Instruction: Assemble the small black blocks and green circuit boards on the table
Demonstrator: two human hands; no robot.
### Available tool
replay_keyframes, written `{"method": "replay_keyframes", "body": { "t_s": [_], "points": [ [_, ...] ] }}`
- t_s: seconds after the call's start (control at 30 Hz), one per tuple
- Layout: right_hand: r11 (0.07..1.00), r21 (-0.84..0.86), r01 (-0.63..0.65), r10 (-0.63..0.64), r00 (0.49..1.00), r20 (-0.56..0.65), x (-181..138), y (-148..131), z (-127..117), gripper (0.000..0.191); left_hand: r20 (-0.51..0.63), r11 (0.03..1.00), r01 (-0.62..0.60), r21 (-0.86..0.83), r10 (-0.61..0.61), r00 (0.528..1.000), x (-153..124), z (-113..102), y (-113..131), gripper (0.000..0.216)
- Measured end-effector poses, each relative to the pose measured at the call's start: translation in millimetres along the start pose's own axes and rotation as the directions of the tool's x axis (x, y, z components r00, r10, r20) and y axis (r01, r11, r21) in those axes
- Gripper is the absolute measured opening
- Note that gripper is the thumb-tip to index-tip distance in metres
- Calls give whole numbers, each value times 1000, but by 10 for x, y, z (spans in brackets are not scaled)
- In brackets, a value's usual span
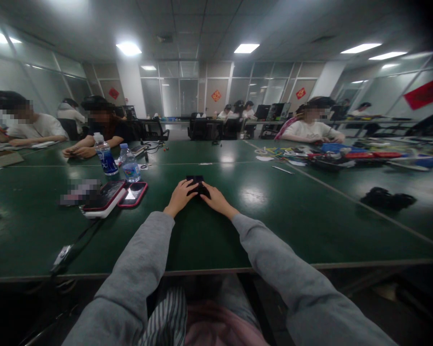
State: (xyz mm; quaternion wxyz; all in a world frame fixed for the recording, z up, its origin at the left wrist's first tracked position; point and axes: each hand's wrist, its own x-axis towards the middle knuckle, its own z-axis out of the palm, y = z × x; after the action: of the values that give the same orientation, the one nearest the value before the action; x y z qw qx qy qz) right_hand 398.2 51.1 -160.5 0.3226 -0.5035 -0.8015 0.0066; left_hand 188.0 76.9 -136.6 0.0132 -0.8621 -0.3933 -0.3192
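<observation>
Both my arms in grey sleeves reach out over the green table [238, 230]. My left hand [178, 196] and my right hand [216, 198] meet on a small black object [197, 185] that rests on the table. Fingers of both hands are curled onto its sides, the left from the left, the right from the right. What the object is I cannot make out; it is dark and blocky.
Left of my hands lie two phones [117, 196] and a cable [72, 247]. Two water bottles [117, 162] stand farther back. A black bundle [386, 198] lies at the right. Colourful parts [339, 156] crowd the far right. Other people sit around the table.
</observation>
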Motion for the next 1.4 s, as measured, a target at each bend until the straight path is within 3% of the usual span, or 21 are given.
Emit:
{"method": "replay_keyframes", "body": {
  "t_s": [0.8,0.93,1.03,1.17,1.3,1.4],
  "points": [
    [999,-21,-25,26,999,21,-1,-20,0,64,-17,995,44,-95,-46,999,20,-51,73,35],
    [1000,-16,-22,23,999,27,2,-25,-14,65,-91,980,105,-170,-122,988,46,-90,12,40],
    [1000,-19,-23,24,1000,14,-1,-50,-55,64,-175,938,214,-273,-268,947,47,-105,-117,42],
    [999,-37,6,-5,1000,28,-9,-75,-95,59,-87,827,343,-446,-421,903,48,-35,-289,46],
    [998,-61,7,-4,999,43,-6,-67,-82,54,22,710,375,-597,-452,892,78,88,-334,52],
    [998,-67,4,-1,999,45,-2,-65,-76,54,40,697,328,-638,-394,918,89,160,-330,53]
  ]
}}
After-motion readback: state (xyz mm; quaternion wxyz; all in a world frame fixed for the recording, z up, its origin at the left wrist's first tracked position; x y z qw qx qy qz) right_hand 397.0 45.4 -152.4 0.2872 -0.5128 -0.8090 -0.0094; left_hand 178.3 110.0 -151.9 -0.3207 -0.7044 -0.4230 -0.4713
